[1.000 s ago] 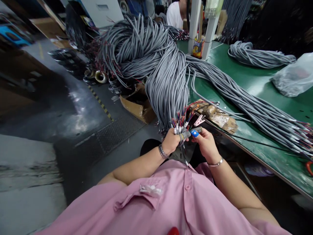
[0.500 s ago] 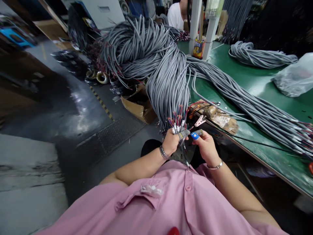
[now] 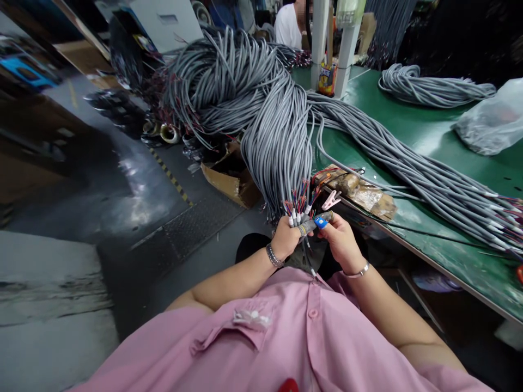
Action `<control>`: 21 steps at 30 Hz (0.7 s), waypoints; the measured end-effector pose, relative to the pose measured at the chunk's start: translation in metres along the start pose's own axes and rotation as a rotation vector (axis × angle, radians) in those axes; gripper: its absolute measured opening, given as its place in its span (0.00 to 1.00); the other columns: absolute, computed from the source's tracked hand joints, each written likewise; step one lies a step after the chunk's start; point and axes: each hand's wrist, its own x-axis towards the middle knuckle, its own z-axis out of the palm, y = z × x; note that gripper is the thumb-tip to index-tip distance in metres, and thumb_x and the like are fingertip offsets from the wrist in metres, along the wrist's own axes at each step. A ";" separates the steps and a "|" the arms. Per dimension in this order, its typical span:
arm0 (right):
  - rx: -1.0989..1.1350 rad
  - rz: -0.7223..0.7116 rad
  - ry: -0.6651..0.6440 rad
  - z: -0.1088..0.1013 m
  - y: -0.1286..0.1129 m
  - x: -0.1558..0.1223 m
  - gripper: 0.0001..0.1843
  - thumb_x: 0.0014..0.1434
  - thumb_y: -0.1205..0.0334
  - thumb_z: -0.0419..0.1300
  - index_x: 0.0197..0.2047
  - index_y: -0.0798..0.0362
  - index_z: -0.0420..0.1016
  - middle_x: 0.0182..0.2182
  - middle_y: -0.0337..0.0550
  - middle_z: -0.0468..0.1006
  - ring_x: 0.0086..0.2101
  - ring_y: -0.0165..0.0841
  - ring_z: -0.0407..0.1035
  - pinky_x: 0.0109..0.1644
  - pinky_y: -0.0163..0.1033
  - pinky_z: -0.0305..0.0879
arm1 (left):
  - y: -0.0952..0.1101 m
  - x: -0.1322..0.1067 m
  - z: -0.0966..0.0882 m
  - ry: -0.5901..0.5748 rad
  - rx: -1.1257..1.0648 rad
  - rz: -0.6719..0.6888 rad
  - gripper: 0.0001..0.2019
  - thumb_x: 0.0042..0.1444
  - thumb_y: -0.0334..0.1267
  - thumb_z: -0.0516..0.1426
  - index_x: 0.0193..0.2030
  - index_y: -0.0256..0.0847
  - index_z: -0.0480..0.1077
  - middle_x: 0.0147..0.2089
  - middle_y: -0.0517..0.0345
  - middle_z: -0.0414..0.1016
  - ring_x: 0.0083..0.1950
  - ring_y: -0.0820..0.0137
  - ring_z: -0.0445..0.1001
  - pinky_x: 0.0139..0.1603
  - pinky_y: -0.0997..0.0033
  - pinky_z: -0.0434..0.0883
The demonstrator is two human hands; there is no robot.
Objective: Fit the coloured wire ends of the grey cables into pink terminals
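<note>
My left hand (image 3: 287, 238) is closed around the ends of several grey cables (image 3: 280, 136), its thumb in a grey finger cover. White collars and thin coloured wires (image 3: 300, 202) stick up past the fist. Close against it, my right hand (image 3: 342, 242) is pinched, with a blue wrap (image 3: 321, 222) on the thumb and a grey cover on the forefinger. Its fingertips meet the left thumb at the wires; what lies between them is too small to make out. A pale pink clip (image 3: 331, 200) sits just beyond my right hand, at the table edge.
The green table (image 3: 433, 133) carries a long run of grey cables (image 3: 408, 163), a coiled bundle (image 3: 433, 90) and a plastic bag (image 3: 490, 120). A taped wooden block (image 3: 363, 195) lies at its near edge. An open cardboard box (image 3: 231, 177) stands on the floor. A person (image 3: 288, 26) is behind.
My right hand has shifted slightly left, and its fingertips now meet my left thumb. The left hand keeps its grip on the cables. The whole view has shifted slightly.
</note>
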 end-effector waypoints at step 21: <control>0.270 0.157 -0.010 -0.017 0.003 0.003 0.17 0.52 0.46 0.65 0.34 0.51 0.75 0.31 0.38 0.74 0.27 0.27 0.65 0.32 0.35 0.68 | 0.005 0.002 0.000 0.011 -0.018 -0.002 0.14 0.47 0.43 0.66 0.20 0.35 0.72 0.18 0.59 0.70 0.20 0.77 0.63 0.23 0.74 0.58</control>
